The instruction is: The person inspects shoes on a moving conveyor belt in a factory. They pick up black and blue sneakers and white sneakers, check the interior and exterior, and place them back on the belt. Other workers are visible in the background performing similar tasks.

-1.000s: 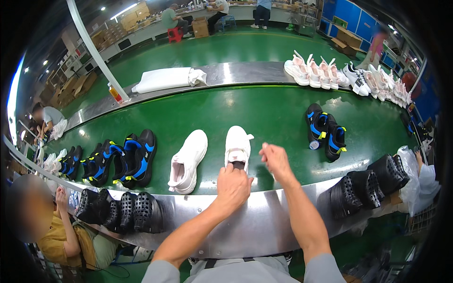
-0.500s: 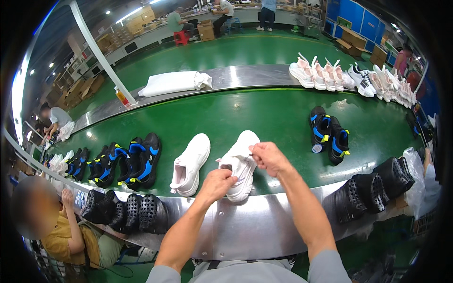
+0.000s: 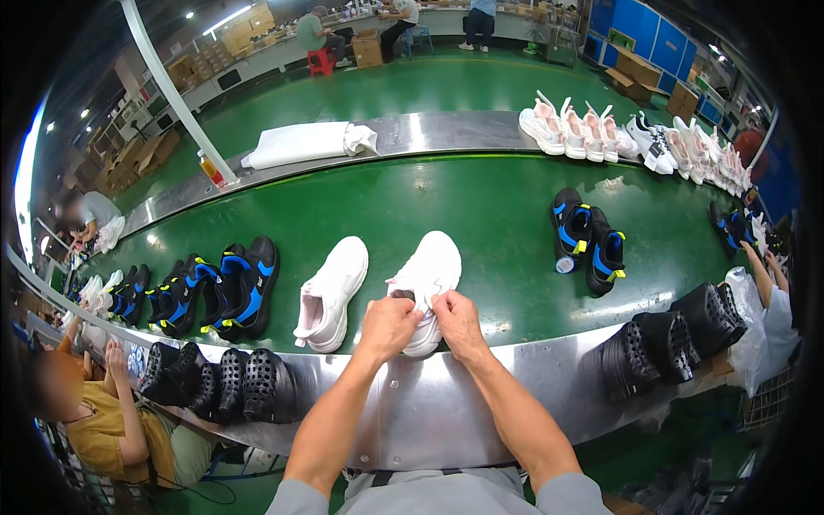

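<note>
A white sneaker (image 3: 433,262) rests on the green belt in front of me, its toe pointing away. My left hand (image 3: 390,325) is closed on the left edge of its opening, and my right hand (image 3: 458,323) grips the right edge by the tongue; the fingertips meet the shoe close together. My hands hide much of the opening and heel. Just left of it stands a second white sneaker (image 3: 337,287), untouched, with its pinkish lining showing.
Black-and-blue shoes (image 3: 249,287) line the belt at left; another such pair (image 3: 588,240) stands at right. Black perforated moulds (image 3: 270,386) sit on the near metal ledge (image 3: 429,403) at both sides. Pale pink sneakers (image 3: 571,130) and white sheeting (image 3: 305,144) lie on the far ledge. Co-workers sit at both sides.
My right hand has come down from the shoe's upper right side to its opening, beside my left hand. At far right, a co-worker's hands have come into view near black-and-blue shoes.
</note>
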Demonstrator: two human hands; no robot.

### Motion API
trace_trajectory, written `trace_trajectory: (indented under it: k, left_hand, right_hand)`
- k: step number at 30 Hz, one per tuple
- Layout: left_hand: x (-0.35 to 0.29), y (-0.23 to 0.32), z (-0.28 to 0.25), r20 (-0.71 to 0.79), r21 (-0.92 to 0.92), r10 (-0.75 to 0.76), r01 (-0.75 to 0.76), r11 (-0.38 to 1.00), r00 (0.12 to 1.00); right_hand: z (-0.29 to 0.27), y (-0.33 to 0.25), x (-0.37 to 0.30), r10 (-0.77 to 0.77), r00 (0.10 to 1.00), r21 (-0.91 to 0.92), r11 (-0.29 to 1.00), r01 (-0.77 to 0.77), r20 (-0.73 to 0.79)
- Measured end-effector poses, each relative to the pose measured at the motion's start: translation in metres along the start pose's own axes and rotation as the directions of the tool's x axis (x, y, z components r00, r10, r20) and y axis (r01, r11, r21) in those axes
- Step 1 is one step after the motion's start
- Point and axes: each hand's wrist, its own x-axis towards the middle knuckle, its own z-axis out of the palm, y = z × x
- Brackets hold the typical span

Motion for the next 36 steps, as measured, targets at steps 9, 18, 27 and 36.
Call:
trace_trajectory:
  k: [9, 18, 27, 36]
  left_hand:
    - [-0.004, 0.023, 0.042, -0.124, 0.182, 0.15, -0.126, 0.975, 0.981]
    - [0.003, -0.003, 0.012, -0.182, -0.066, -0.22, 0.212, 0.975, 0.958]
    - [-0.021, -0.005, 0.006, -0.409, 0.089, -0.072, 0.119, 0.989, 0.91]
    - [-0.042, -0.085, -0.066, -0.36, 0.263, -0.186, 0.291, 0.92, 0.914]
  right_hand:
    - [-0.029, 0.015, 0.013, 0.005, 0.992, -0.25, 0.968, 0.027, 0.127]
    - [-0.021, -0.059, 0.005, -0.522, 0.849, -0.491, 0.721, 0.489, 0.078]
    - [-0.005, -0.045, -0.005, -0.413, 0.911, -0.608, 0.722, 0.33, 0.005]
    - [0.058, -0.038, 0.019, -0.218, 0.95, -0.591, 0.745, 0.309, 0.223]
